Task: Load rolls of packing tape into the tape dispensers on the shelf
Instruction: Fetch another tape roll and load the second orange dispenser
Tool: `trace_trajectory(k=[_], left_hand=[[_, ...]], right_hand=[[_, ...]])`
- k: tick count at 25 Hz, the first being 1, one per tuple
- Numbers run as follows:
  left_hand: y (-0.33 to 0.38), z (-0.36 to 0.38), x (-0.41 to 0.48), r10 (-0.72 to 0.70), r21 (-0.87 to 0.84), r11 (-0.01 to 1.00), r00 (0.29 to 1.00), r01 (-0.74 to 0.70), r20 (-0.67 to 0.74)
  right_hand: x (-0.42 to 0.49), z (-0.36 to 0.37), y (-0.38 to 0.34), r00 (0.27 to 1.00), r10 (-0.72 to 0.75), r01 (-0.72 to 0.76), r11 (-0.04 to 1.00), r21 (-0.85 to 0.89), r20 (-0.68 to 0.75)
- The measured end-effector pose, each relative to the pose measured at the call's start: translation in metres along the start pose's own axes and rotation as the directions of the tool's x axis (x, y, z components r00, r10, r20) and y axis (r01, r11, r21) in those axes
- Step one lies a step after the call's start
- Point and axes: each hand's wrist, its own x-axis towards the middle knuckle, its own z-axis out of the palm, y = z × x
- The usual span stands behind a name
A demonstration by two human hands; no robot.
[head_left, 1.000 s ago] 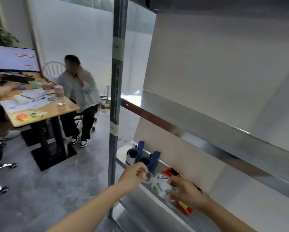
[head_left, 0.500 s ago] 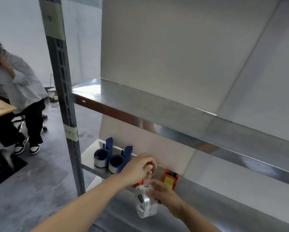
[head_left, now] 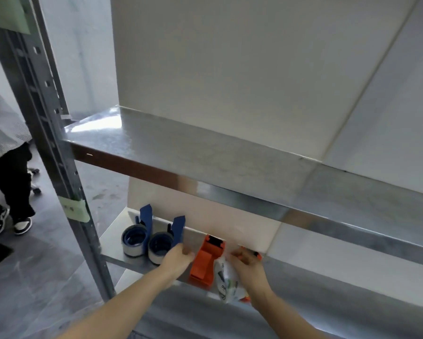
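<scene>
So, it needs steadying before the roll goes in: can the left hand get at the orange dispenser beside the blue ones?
Probably yes. The left hand sits just left of the orange dispenser, with nothing between them. The right hand and the wrapped tape roll are on its other side.

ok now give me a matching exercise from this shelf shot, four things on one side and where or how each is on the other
1. left blue tape dispenser
2. orange tape dispenser
3. tape roll
4. left hand

a. in a printed white wrapper
b. next to the right blue tape dispenser
c. nearest the shelf post
d. just right of the left hand

Pairs: 1-c, 2-d, 3-a, 4-b
</scene>
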Motion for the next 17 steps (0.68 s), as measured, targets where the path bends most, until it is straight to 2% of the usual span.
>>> trace_trajectory(k=[4, 8, 12, 15, 17], left_hand=[[-0.008, 0.014, 0.016, -0.017, 0.075, 0.997, 0.986, 0.004, 0.164], [-0.002, 0.024, 0.025, -0.053, -0.058, 0.996, 0.963, 0.071, 0.265], [0.008, 0.025, 0.012, 0.060, -0.182, 0.983, 0.952, -0.005, 0.299], [0.014, 0.024, -0.003, 0.170, -0.347, 0.937, 0.912, -0.032, 0.374], [0.016, 0.020, -0.008, 0.236, -0.411, 0.910, 0.883, -0.054, 0.406]], right_hand=[[-0.002, 0.011, -0.006, 0.989, 0.045, -0.037, 0.998, 0.059, -0.141], [0.007, 0.024, -0.008, 0.957, 0.163, -0.138, 0.984, 0.116, -0.240], [0.013, 0.039, -0.005, 0.919, 0.276, -0.224, 0.953, 0.202, -0.281], [0.011, 0.050, -0.005, 0.906, 0.321, -0.203, 0.902, 0.382, -0.276], [0.012, 0.056, -0.011, 0.888, 0.408, -0.223, 0.786, 0.576, -0.214]])
